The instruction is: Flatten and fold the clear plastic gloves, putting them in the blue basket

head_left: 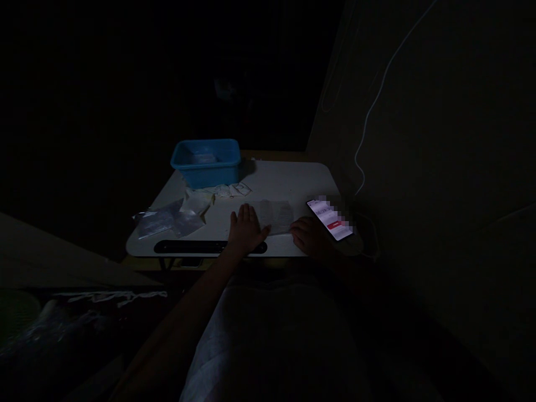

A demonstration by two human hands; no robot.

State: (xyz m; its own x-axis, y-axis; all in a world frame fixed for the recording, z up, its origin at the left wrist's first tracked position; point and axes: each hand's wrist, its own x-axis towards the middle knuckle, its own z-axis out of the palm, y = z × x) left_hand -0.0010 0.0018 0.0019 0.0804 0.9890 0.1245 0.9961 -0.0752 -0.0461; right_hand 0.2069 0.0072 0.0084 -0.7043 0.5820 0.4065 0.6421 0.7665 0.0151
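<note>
A thin, pale, see-through sheet or packet [276,215] lies flat on the white table [288,181] between my hands; its exact kind is hard to make out in the dark. At its left edge my left hand [246,229] rests palm down, fingers stretched out and thumb reaching toward the sheet. My right hand [307,233] is at the sheet's right edge with its fingers curled, and whether they pinch that edge is too dark to see surely. Just right of that hand lies a phone [330,219] with its screen lit.
A blue plastic basin [213,176] stands at the table's back left, with something pale inside. Clear plastic bags [163,218] and crumpled paper [199,202] lie in front of it. A black slot strip [188,247] runs along the near edge. A white cable [383,84] hangs at right.
</note>
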